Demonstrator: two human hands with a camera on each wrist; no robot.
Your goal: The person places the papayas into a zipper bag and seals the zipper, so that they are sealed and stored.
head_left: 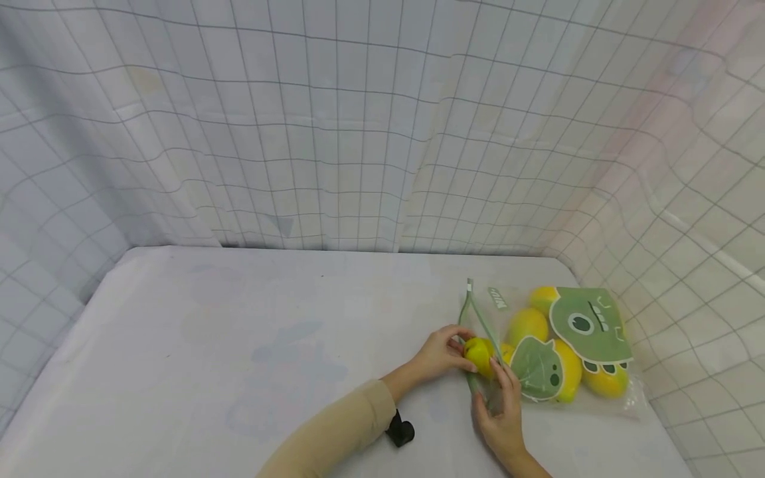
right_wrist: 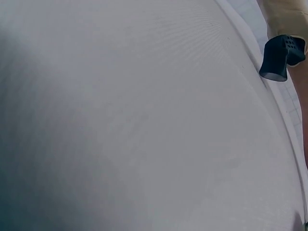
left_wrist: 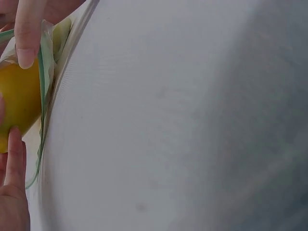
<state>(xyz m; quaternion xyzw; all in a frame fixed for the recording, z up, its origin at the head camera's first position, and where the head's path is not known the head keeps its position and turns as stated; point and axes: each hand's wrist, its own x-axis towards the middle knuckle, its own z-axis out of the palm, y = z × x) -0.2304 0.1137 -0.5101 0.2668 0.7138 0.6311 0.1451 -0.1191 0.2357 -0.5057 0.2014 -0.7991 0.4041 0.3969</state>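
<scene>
In the head view my left hand (head_left: 443, 356) holds a yellow lemon-like fruit (head_left: 478, 356) at the mouth of a clear zip bag (head_left: 493, 299), fingers above and thumb below. My right hand (head_left: 503, 418) grips the green-edged rim of the bag on its near side, thumb and fingers spread along it. Several more yellow fruits (head_left: 528, 325) lie inside, partly covered by the bag's printed green cartoon figures. The left wrist view shows the held fruit (left_wrist: 19, 96) close up, with fingers touching it and the green bag edge beside it. Neither hand's fingers show in the right wrist view.
A white-covered table (head_left: 197, 345) carries everything, with the bag at its right side. Grid-patterned white curtains (head_left: 358, 133) hang behind and at both sides. A black device (head_left: 400, 430) shows at the left wrist by the beige sleeve (head_left: 335, 431).
</scene>
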